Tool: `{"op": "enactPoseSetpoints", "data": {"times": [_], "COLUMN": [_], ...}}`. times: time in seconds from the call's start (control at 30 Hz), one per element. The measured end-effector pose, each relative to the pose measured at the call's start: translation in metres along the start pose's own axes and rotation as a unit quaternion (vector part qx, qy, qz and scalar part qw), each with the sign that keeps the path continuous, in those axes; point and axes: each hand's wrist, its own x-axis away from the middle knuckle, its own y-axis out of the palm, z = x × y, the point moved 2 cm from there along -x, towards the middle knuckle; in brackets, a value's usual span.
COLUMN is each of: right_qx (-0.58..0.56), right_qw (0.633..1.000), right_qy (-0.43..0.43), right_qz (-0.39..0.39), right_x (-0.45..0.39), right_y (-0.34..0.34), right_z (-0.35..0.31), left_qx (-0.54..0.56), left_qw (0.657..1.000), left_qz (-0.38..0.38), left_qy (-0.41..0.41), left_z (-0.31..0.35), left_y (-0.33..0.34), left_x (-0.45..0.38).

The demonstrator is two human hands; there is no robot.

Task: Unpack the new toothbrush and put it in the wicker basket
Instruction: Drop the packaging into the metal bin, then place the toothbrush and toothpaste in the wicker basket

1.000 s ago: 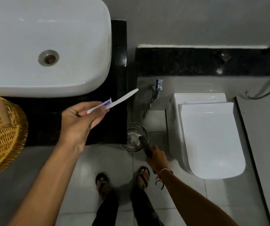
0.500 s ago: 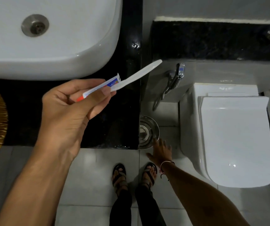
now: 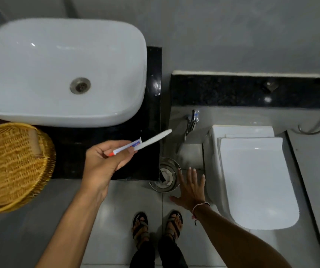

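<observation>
My left hand (image 3: 103, 165) pinches a white toothbrush (image 3: 153, 140) together with a small tube of toothpaste (image 3: 128, 147) that has a red cap. Both point up and to the right, over the black counter (image 3: 151, 113). The brush head is hidden inside my fingers. The round wicker basket (image 3: 12, 167) sits at the left counter edge, well left of that hand, with a tan object inside it. My right hand (image 3: 191, 187) hangs open, fingers spread, low beside a small metal bin (image 3: 165, 176) on the floor.
A white basin (image 3: 62, 70) fills the counter behind my left hand. A white toilet (image 3: 251, 175) with its lid down stands at the right, a spray hose (image 3: 191, 122) on the wall beside it. A dark item lies in the bin. My sandalled feet (image 3: 157, 225) stand on grey tiles.
One second ago my right hand held a dark object over the bin; now that hand is empty and open, and a dark item lies in the bin. The view has tilted back, showing the basket again.
</observation>
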Motion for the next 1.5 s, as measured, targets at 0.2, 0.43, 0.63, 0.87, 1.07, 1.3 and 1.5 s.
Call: {"op": "enactPoseSetpoints", "data": {"times": [0.2,0.43,0.63,0.87,1.07,1.3,1.5], "right_qx": [-0.135,-0.197,-0.156,-0.35,-0.484,-0.556,-0.57], "right_qw": [0.977,0.879,0.912,0.888,0.846,0.815,0.818], "right_qy": [-0.019,-0.244,-0.307,-0.283,-0.224,-0.152,-0.069], "right_qz": [0.163,0.359,0.223,0.093,0.011,-0.057,-0.034], "right_x": [0.06,0.117,0.118,0.112,0.115,0.119,0.095], "right_y": [-0.117,-0.243,-0.29,-0.268,-0.221,-0.196,-0.193], "right_z": [-0.016,-0.087,-0.164,-0.248,-0.315,-0.388,-0.435], "left_qx": [-0.079,-0.115,-0.18,-0.135,-0.028,-0.06,-0.18], "left_qw": [0.997,0.991,0.976,0.983,0.988,0.981,0.96], "left_qz": [0.023,-0.039,-0.068,0.037,0.136,0.185,0.213], "left_qy": [-0.009,0.05,0.1,0.117,0.069,-0.01,-0.028], "left_z": [0.028,0.089,0.138,0.181,0.175,0.122,0.09], "left_y": [-0.011,-0.035,-0.084,-0.205,-0.303,-0.338,-0.329], "left_x": [0.034,0.046,0.044,0.035,0.036,0.035,0.007]}}
